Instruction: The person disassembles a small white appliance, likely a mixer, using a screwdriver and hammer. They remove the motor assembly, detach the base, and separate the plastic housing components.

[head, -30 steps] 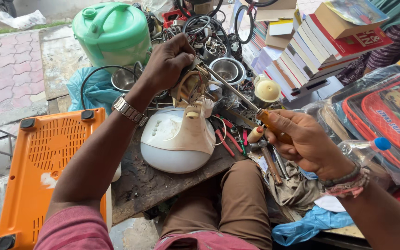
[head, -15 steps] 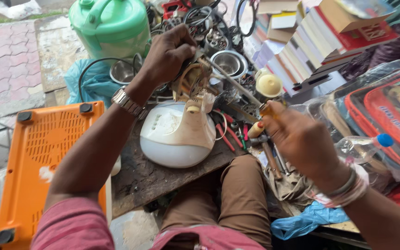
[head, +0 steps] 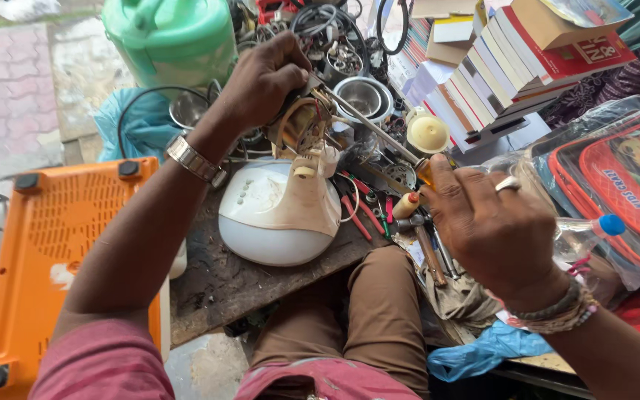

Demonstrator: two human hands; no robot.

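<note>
White appliance housing (head: pixel 275 215) lies on the worn workbench (head: pixel 216 285). My left hand (head: pixel 264 78) is closed around the small motor assembly (head: pixel 301 126) just above it. My right hand (head: pixel 494 222) grips a screwdriver (head: pixel 379 133), tip at the assembly.

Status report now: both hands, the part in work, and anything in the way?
Left hand grips small motor part above white housing. Right hand holds screwdriver, tip at the part. Loose tools crowd the bench beside it.

Pink sleeves, brown trousers, apparently metal wristwatch (head: pixel 192 160), ring (head: pixel 507 184).
</note>
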